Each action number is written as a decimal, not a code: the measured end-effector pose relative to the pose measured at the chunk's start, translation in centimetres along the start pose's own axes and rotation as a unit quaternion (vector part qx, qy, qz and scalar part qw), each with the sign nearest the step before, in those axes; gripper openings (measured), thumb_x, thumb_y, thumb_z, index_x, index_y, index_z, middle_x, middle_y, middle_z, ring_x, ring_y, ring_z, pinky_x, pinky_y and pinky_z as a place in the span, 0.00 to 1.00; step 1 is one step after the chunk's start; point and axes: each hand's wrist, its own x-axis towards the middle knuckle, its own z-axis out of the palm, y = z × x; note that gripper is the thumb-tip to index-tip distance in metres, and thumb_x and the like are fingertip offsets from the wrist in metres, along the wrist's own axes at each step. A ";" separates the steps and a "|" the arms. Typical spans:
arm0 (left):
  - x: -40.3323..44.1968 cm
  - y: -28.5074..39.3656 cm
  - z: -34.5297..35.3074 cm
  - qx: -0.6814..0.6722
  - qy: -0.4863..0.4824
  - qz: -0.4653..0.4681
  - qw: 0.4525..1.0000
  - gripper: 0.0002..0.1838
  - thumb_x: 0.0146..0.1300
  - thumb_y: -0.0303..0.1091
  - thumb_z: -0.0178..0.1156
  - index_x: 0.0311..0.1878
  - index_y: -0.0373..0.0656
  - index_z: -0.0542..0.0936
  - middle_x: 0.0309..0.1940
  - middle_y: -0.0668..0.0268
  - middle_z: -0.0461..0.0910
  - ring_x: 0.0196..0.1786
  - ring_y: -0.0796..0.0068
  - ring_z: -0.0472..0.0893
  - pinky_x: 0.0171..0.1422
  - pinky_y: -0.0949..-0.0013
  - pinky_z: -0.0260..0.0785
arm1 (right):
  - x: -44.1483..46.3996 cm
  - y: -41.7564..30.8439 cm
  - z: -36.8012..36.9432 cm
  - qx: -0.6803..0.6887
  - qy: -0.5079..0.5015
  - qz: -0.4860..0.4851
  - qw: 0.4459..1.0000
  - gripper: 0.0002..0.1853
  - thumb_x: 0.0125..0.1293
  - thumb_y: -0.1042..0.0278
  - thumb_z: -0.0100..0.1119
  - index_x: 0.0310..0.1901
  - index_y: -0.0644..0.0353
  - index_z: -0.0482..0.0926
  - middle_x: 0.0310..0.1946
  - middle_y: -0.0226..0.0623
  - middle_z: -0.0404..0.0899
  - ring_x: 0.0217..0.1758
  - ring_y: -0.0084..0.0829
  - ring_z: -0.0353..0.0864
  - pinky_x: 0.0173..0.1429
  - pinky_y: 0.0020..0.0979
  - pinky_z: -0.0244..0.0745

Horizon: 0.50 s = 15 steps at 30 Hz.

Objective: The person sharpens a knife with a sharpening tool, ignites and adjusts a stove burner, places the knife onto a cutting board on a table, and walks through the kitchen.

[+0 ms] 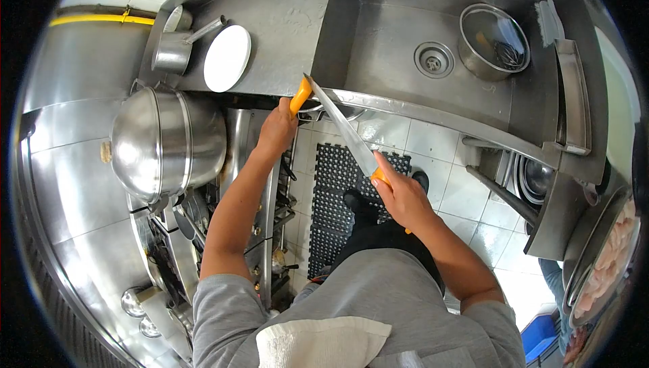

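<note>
My right hand (405, 199) is closed round the orange handle of a long knife (341, 124). Its pale blade slants up and left across the sink's front edge. My left hand (276, 128) grips an orange handle (301, 95), held upright just above that edge. The knife's tip meets or overlaps the top of this handle; whether they touch I cannot tell. What kind of tool the left handle belongs to does not show. A white plate (228, 59) lies on the steel counter, left of my left hand.
A steel pot (494, 41) holding water and a whisk stands in the sink (392, 43), beside the drain. Left are a saucepan (173, 53), a large domed pot (169, 141) and a stove. A pan of pale food pieces (608, 266) is at right. A black mat (329, 199) covers the floor.
</note>
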 end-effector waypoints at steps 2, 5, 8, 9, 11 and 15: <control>-0.1 0.1 0.0 -0.007 0.004 0.006 1.000 0.12 0.58 0.30 0.53 0.42 0.38 0.63 0.32 0.45 0.76 0.37 0.43 0.76 0.40 0.48 0.69 | 0.1 0.2 0.1 0.001 0.015 -0.015 1.000 0.27 0.65 0.66 0.52 0.64 0.59 0.59 0.35 0.55 0.78 0.35 0.48 0.80 0.39 0.40 0.74; -0.1 0.4 -0.4 0.001 -0.005 0.001 1.000 0.13 0.58 0.29 0.53 0.43 0.38 0.62 0.32 0.45 0.76 0.37 0.42 0.76 0.40 0.48 0.69 | -0.5 0.3 0.3 0.003 0.030 -0.027 0.999 0.27 0.65 0.66 0.52 0.64 0.59 0.59 0.35 0.54 0.78 0.35 0.48 0.80 0.38 0.40 0.75; -0.1 0.7 -0.7 -0.009 -0.028 -0.013 0.999 0.13 0.58 0.29 0.53 0.43 0.38 0.62 0.33 0.44 0.76 0.38 0.41 0.76 0.40 0.48 0.68 | -1.9 0.5 0.8 0.011 0.033 -0.023 0.999 0.27 0.65 0.66 0.51 0.64 0.59 0.59 0.35 0.53 0.78 0.34 0.47 0.80 0.37 0.40 0.75; 0.0 0.6 -0.6 -0.012 -0.030 -0.021 0.999 0.13 0.58 0.29 0.53 0.43 0.38 0.62 0.33 0.44 0.76 0.38 0.41 0.76 0.40 0.48 0.68 | -2.1 0.5 0.9 0.016 0.036 -0.023 0.999 0.27 0.65 0.66 0.51 0.64 0.59 0.59 0.35 0.53 0.78 0.34 0.47 0.80 0.36 0.39 0.75; 0.0 0.6 -0.4 -0.017 -0.033 -0.027 0.999 0.13 0.58 0.29 0.52 0.43 0.38 0.62 0.33 0.43 0.76 0.38 0.41 0.76 0.40 0.47 0.68 | -2.3 0.5 0.9 0.014 0.026 -0.013 0.999 0.27 0.65 0.66 0.51 0.64 0.60 0.59 0.34 0.53 0.78 0.33 0.47 0.80 0.35 0.39 0.74; 0.0 0.5 -0.4 -0.026 -0.034 -0.028 0.999 0.14 0.58 0.29 0.53 0.44 0.38 0.62 0.31 0.43 0.76 0.38 0.41 0.76 0.40 0.47 0.68 | -1.5 0.7 1.0 0.010 0.041 -0.038 0.998 0.27 0.65 0.66 0.52 0.65 0.59 0.58 0.32 0.52 0.78 0.31 0.46 0.80 0.32 0.39 0.74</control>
